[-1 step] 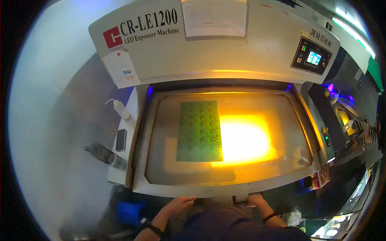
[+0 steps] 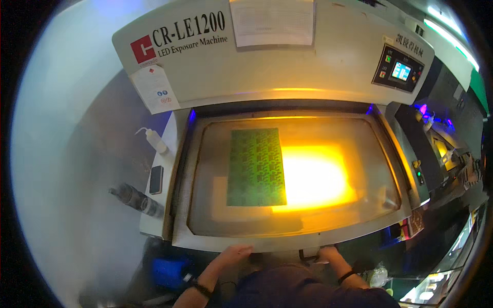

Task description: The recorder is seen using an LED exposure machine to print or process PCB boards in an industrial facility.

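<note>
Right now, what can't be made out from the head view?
Head view:
Left hand: fingertips hidden behind the hand itself; grip unclear.
Right hand: its own fingers block contact with the black handle.
Upper paper: top cut off by the picture edge, print too faint.
Bright patch beside the green sheet: glare hides detail.
Screen: too small to read.

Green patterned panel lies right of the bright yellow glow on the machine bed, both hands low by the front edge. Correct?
One error: the head view shows the green patterned panel left of the bright yellow glow on the machine bed, not right of it. The left hand and right hand are indeed low by the front edge.
</note>
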Demonstrator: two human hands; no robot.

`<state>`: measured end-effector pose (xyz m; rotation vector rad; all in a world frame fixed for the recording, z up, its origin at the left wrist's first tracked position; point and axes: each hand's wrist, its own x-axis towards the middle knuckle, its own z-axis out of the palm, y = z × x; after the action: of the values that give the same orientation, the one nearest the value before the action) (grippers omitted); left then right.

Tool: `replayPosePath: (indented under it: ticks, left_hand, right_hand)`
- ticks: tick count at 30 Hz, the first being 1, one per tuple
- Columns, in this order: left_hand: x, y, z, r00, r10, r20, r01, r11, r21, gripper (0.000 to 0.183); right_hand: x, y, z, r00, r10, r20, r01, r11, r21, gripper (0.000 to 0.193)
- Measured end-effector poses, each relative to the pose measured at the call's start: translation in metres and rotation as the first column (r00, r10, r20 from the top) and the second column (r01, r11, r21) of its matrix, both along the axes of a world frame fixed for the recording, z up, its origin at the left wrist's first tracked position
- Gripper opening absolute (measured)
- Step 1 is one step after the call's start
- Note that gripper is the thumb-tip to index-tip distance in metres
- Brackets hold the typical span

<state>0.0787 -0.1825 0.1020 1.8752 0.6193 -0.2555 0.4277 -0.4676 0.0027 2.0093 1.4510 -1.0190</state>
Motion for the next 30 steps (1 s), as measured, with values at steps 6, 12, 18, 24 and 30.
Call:
replayPosePath:
  ticks: [6, 12, 18, 24, 30]
  left_hand:
    - [0.100, 0.068, -0.096, 0.987, -0.047, 0.152, -0.040, 0.852, 0.522, 0.059]
    - [0.135, 0.069, -0.122, 0.995, -0.021, -0.098, 0.091, 0.595, 0.799, 0.074]
    - [0.143, 0.077, -0.112, 0.998, 0.029, -0.056, 0.036, 0.478, 0.877, 0.078]
    - [0.145, 0.075, -0.129, 0.998, 0.034, -0.046, 0.024, 0.486, 0.874, 0.077]
    - [0.176, 0.015, -0.096, 0.963, -0.029, -0.267, 0.220, 0.655, 0.723, 0.073]
  right_hand:
    - [-0.012, -0.001, 0.007, 0.993, -0.106, 0.046, 0.109, 0.991, -0.074, 0.055]
    - [-0.024, -0.009, 0.003, 0.948, -0.286, 0.140, 0.296, 0.953, -0.058, 0.051]
    - [-0.080, -0.069, 0.015, 0.622, -0.713, -0.324, 0.664, 0.261, 0.701, 0.056]
    - [-0.105, -0.146, 0.012, 0.395, -0.850, -0.348, 0.852, 0.196, 0.486, 0.068]
    - [-0.039, -0.198, -0.051, 0.486, -0.814, -0.319, 0.852, 0.359, 0.381, 0.074]
